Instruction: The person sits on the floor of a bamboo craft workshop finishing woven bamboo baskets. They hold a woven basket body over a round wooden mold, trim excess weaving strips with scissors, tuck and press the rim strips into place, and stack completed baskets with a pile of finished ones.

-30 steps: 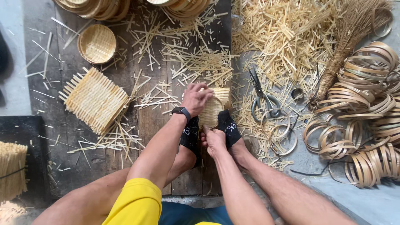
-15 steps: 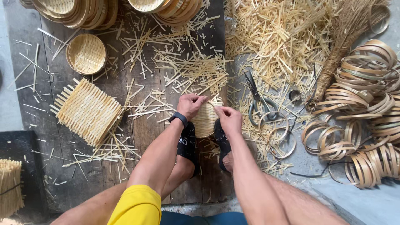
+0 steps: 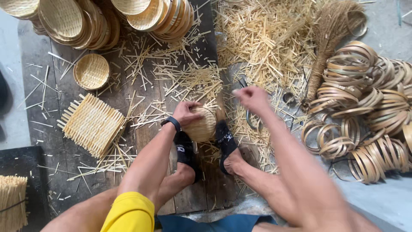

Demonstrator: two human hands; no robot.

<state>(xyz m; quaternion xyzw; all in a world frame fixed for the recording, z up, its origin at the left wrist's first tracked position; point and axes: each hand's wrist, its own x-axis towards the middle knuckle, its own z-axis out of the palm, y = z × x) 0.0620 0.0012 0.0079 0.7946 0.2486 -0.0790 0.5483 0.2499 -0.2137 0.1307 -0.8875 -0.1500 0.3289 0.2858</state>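
Holding: left hand clasps the rim of a small woven basket, fingers curled over its upper left edge.
Basket position: tilted on edge on the wooden board, wedged between the two feet in black sandals.
Right hand: the right hand hangs above the floor to the right of the basket, blurred, apart from it; fingers look loosely spread, nothing seen in them.
Scissors: a pair of scissors lies just under and beside the right hand, partly hidden by the wrist.
Wrist: a dark watch sits on the left wrist.
Left of board: a flat woven mat with loose strip ends, and a small finished round basket above it.
Top edge: stacks of finished baskets leaning in rows.
Litter: cut bamboo strips heaped thick at upper centre and scattered over the board.
Right side: coiled bamboo hoops piled together, with a bundle of brown fibre lying above them.
Lower left: a tied bundle of straight splints at the frame edge.
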